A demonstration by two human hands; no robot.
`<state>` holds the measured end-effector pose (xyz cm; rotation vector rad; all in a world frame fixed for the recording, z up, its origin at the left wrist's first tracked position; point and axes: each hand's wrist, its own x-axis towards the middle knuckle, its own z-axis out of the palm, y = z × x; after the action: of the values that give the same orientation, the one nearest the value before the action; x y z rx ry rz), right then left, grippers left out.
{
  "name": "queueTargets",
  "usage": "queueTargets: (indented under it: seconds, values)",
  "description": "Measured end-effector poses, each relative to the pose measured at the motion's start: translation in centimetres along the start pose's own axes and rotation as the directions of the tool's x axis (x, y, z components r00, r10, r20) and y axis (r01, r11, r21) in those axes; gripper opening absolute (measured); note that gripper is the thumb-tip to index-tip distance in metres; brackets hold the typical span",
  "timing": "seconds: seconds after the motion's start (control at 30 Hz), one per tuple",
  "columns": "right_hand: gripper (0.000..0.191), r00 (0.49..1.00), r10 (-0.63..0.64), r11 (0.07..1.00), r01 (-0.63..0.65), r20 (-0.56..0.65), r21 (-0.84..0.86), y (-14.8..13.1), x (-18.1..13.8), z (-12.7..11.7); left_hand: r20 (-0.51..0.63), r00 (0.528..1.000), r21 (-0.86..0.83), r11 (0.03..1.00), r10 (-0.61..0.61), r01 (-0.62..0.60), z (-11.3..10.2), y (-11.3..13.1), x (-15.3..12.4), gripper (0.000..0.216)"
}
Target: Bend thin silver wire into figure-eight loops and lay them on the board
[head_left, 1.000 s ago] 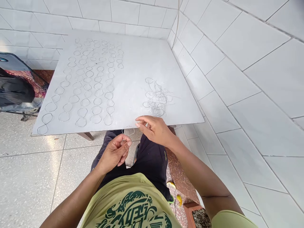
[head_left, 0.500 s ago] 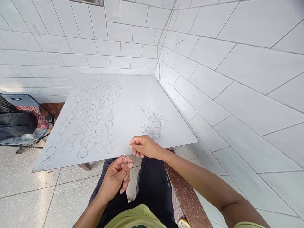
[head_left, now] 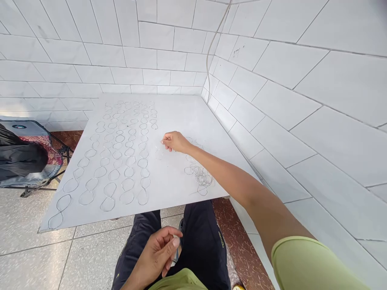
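Observation:
My right hand (head_left: pixel 174 142) reaches out over the table, thumb and fingers pinched on a thin wire figure-eight (head_left: pixel 159 151) that is faint against the white top. Lower down, my left hand (head_left: pixel 161 251) hovers above my lap, loosely curled, with index finger and thumb slightly apart and nothing visible between them. Wire figure-eights (head_left: pixel 108 197) lie in several rows on the left half of the table. Partly behind my right forearm is a tangled heap of wire loops (head_left: pixel 202 177).
The white table (head_left: pixel 169 187) has its front edge just beyond my knees. Tiled walls (head_left: pixel 272 108) border it at the back and right, and a cable (head_left: pixel 208 66) hangs in the corner. A folding chair (head_left: pixel 54 157) with dark cloth stands at the left.
My right hand has moved from beside my left hand, forward over the table, carrying the wire figure-eight. My left hand has let go of the wire and dropped lower. The view has shifted slightly.

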<state>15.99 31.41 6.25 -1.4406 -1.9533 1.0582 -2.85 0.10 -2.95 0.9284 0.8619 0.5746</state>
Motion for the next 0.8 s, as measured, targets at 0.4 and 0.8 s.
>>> queueTargets:
  seconds: [0.4, 0.8]
  values:
    - [0.020, 0.995, 0.071, 0.976, -0.085, -0.073, -0.201, 1.4, 10.0, -0.3, -0.163, 0.984, 0.102, 0.991, -0.067, 0.084, -2.6, -4.3, -0.3, 0.053]
    - [0.028, 0.975, -0.095, 0.877, -0.013, -0.201, -0.480, 0.8, 6.8, 1.8, -0.195, 0.980, 0.125, 0.990, -0.038, 0.064, -3.3, -5.6, -0.3, 0.057]
